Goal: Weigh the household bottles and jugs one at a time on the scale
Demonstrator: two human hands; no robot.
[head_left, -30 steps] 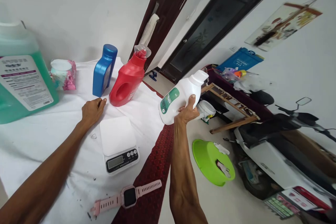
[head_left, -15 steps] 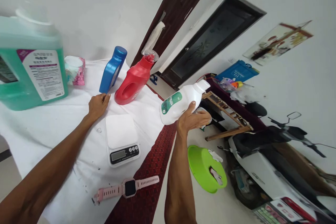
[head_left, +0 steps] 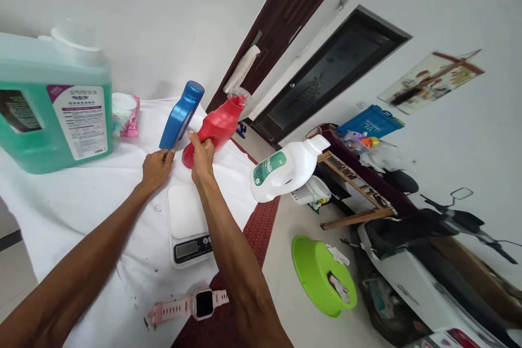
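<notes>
My right hand [head_left: 203, 157] is closed round the handle of the red detergent bottle [head_left: 223, 122], which has a clear cap. My left hand [head_left: 158, 167] rests on the white cloth with its fingers curled and nothing visible in them, just in front of the blue bottle [head_left: 181, 114]. Right of the red bottle, a white detergent bottle [head_left: 299, 166] with a green label stands by the table edge. A white kitchen scale [head_left: 185, 212] lies below my hands, partly covered by my right forearm. Nearer me is a pink watch [head_left: 204, 303], its strap end hidden by that arm.
A big jug of green liquid [head_left: 28, 141] stands at the left, beside a pink-wrapped pack [head_left: 129, 119]. Beyond the table's right edge are a lime-green basin [head_left: 305, 266] on the floor, a wooden-framed stool [head_left: 359, 185] and a parked scooter [head_left: 416, 283].
My right hand has let go of the white bottle, moved left and taken hold of the red bottle's handle. My left hand stays near the blue bottle. The view has shifted slightly.
</notes>
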